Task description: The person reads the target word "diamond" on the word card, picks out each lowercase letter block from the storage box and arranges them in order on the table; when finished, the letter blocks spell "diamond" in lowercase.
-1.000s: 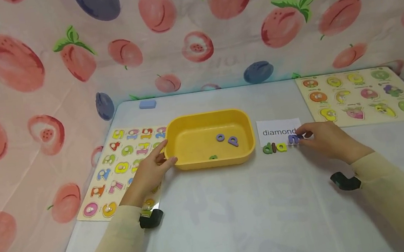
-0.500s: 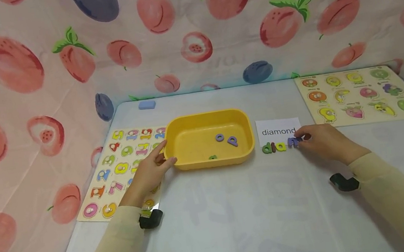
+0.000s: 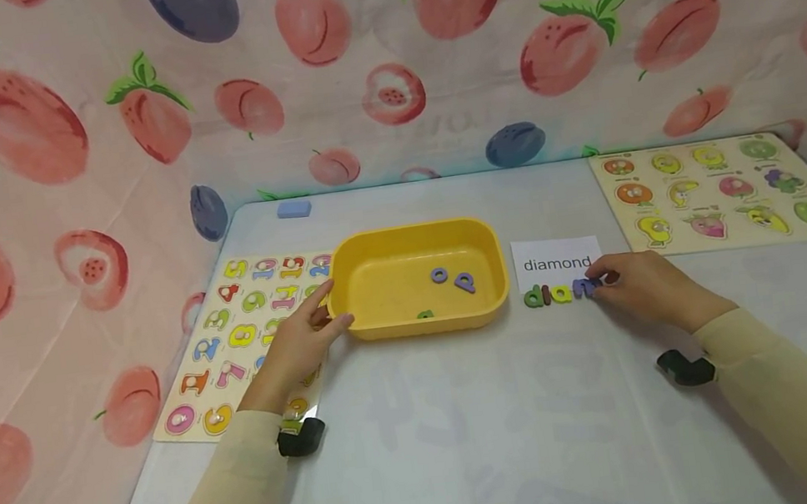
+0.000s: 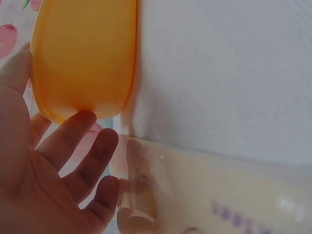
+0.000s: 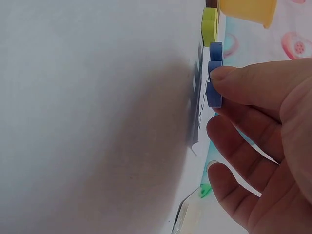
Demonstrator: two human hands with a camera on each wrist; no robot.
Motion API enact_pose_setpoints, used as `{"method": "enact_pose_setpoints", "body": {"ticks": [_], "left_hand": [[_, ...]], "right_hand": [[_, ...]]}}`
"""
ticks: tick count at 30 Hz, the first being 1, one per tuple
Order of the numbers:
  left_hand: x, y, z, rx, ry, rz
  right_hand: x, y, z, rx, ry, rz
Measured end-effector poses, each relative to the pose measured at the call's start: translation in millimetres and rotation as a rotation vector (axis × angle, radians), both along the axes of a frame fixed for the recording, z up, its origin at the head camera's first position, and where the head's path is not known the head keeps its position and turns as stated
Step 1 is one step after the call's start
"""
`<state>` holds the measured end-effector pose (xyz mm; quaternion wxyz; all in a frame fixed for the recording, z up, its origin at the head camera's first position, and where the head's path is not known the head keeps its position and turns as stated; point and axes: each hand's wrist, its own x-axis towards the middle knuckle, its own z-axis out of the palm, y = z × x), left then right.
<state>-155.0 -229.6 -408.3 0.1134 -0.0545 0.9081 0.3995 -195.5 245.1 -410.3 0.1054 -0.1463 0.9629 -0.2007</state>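
Here, the right hand (image 3: 646, 291) is pinching the purple m (image 3: 582, 287) nearer the yellow a (image 3: 561, 293) than earlier; the left hand (image 3: 297, 345), fingers spread, is touching the yellow tray (image 3: 385, 288) at its end.

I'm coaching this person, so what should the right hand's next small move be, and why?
Probably settle the purple m beside the yellow a and let go: the right hand pinches it just past the a, and the card reads diamond, where m follows a.
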Motion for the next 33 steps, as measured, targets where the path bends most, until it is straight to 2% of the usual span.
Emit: {"method": "enact_pose_setpoints", "body": {"ticks": [11,21,33], "left_hand": [[-0.7,0.0,-1.3,-0.004,0.006,-0.004],[-0.3,0.0,-1.1,0.003,-0.009,0.008],[-0.2,-0.2,-1.0,0.009,-0.01,0.006]], "right_hand": [[-0.1,-1.0,-0.6,0.007,-0.031,-0.004],[-1.2,-1.7,-4.4,0.012,0.004,0.013],[-2.9,-3.5,-6.4,0.017,-0.007,0.019]]}}
